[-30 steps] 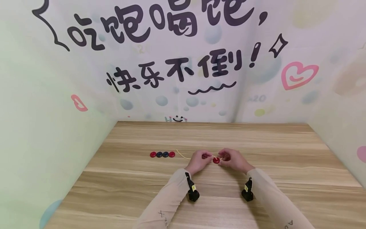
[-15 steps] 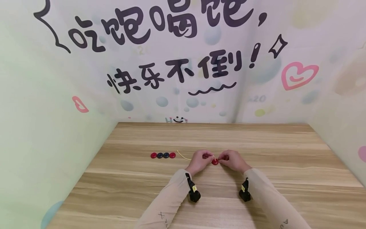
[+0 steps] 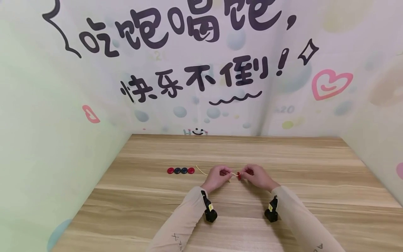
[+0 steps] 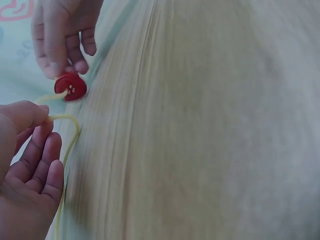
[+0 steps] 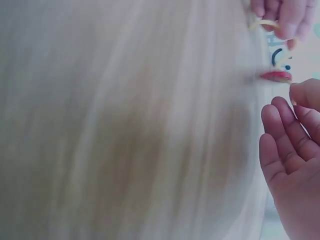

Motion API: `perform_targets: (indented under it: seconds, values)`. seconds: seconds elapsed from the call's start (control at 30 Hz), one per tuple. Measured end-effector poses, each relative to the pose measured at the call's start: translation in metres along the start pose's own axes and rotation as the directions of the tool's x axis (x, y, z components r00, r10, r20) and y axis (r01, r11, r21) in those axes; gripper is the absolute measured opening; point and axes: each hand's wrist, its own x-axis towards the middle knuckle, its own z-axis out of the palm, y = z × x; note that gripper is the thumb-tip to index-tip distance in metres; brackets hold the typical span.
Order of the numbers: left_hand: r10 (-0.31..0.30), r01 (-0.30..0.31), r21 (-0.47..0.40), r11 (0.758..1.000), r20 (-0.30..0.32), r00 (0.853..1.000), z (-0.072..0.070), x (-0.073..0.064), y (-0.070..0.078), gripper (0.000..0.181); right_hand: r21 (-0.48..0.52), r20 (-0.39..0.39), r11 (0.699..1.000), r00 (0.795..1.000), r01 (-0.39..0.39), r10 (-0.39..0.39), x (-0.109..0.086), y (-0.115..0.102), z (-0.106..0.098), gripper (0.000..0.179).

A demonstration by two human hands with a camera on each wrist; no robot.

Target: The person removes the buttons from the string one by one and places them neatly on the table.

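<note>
A red button (image 4: 71, 87) hangs on a pale yellow cord (image 4: 76, 125) between the two hands, threaded through its holes. My left hand (image 3: 217, 177) pinches the cord between thumb and fingers, to the left of the button. Close against the button's other side, my right hand (image 3: 259, 176) pinches what looks like a short bit of the cord; the fingertips mostly cover it. In the right wrist view the button (image 5: 277, 76) appears edge-on and blurred. The cord's long tail trails past the left hand, its loose end lying on the table.
On the wood-grain table (image 3: 151, 210), a row of buttons lies left of the hands: a red button (image 3: 170, 170), two dark blue buttons (image 3: 181, 170) and another red button (image 3: 191, 170). A printed cloth backdrop (image 3: 201, 115) rises behind the table.
The red button has turned from facing up to nearly edge-on and now sits nearer the right fingers. A stretch of cord shows between it and the left hand.
</note>
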Motion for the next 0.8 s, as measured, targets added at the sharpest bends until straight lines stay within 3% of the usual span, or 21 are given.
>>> perform_targets:
  seconds: [0.2,0.37,0.57,0.8]
  values:
    - [-0.014,0.015,-0.044,0.999,0.032,0.999,0.004,0.002,-0.004,0.023,0.098,-0.051,0.995,0.999,-0.01,0.015,0.002,-0.007,0.0,0.005]
    - [-0.016,0.02,-0.107,0.994,0.041,0.999,0.009,0.003,-0.004,0.038,0.129,-0.068,0.991,0.997,0.033,-0.025,0.003,-0.014,0.001,0.006]
    - [0.011,-0.009,-0.107,0.994,0.024,1.0,0.011,0.003,-0.002,0.028,0.166,-0.093,0.983,0.993,0.084,-0.069,0.004,-0.019,0.004,0.005]
    - [0.016,-0.016,-0.123,0.992,0.002,1.0,0.012,0.002,-0.004,0.025,0.201,-0.116,0.977,0.992,0.075,-0.052,0.003,-0.024,0.005,0.008]
